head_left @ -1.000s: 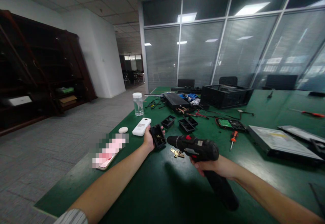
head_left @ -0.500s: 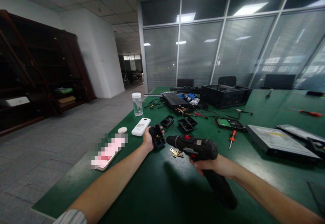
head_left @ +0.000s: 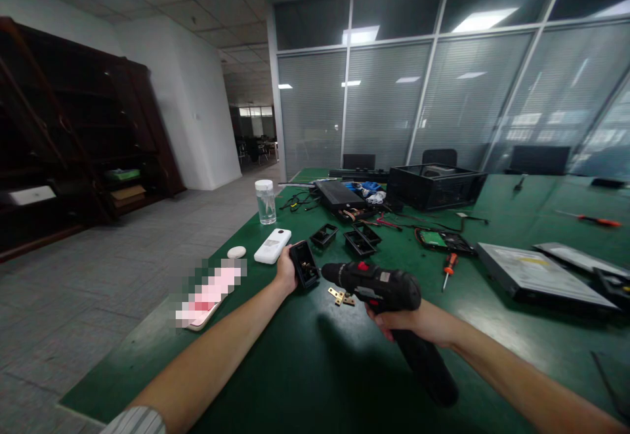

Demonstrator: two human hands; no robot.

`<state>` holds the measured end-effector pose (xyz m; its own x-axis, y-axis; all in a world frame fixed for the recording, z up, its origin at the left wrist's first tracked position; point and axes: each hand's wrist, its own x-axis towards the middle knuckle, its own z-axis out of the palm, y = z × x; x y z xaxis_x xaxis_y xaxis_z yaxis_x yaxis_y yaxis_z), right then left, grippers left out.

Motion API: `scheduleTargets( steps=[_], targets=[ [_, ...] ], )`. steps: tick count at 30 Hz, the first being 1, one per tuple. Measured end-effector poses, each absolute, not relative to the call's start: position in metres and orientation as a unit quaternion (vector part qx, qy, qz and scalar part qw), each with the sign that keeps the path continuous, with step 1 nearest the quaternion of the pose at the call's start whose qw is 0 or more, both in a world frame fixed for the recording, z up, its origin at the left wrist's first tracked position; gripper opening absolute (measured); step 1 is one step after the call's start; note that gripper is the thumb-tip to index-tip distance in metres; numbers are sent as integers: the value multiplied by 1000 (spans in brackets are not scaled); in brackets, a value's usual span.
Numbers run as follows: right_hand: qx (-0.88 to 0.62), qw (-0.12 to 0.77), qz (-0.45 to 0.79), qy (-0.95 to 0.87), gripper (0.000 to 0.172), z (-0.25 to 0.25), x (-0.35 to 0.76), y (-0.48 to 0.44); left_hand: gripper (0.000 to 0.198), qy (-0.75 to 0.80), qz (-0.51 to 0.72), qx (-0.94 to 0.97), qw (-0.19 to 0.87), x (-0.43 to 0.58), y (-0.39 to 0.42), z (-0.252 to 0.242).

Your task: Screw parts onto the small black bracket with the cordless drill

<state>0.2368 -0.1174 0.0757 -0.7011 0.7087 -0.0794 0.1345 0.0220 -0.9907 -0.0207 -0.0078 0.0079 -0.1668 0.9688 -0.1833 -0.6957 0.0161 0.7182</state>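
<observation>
My left hand (head_left: 286,271) is closed round a small black box-shaped housing (head_left: 301,264), tilted with its open side toward me. Inside the housing a few brass-coloured parts show, too small to make out. My right hand (head_left: 408,321) grips a black cordless drill (head_left: 378,284) by its handle. The drill's chuck points left at the housing's right edge; whether its tip touches anything I cannot tell. Below the chuck lie some brass-coloured metal pieces (head_left: 339,297) on the table. Several similar black frames (head_left: 359,242) sit just beyond the housing.
On the green table (head_left: 275,368) a white device (head_left: 272,246), a jar (head_left: 266,203) and a partly blurred pink phone (head_left: 216,299) lie left. An orange screwdriver (head_left: 449,266) and a metal drive (head_left: 539,276) are right. Cables and a black case (head_left: 436,188) stand farther back.
The drill's tip seems slightly withdrawn from the housing, and the housing's inside faces me a little more. Both hands keep their holds.
</observation>
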Motion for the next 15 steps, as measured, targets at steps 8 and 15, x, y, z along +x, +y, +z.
scheduleTargets(
  steps=[8,15],
  targets=[
    [-302,235,628,-678,22,72,238,-116,32,338,663,197,639,-21,-9,8],
    [-295,238,627,-681,21,73,238,-117,24,360,671,164,627,-20,-8,8]
  ],
)
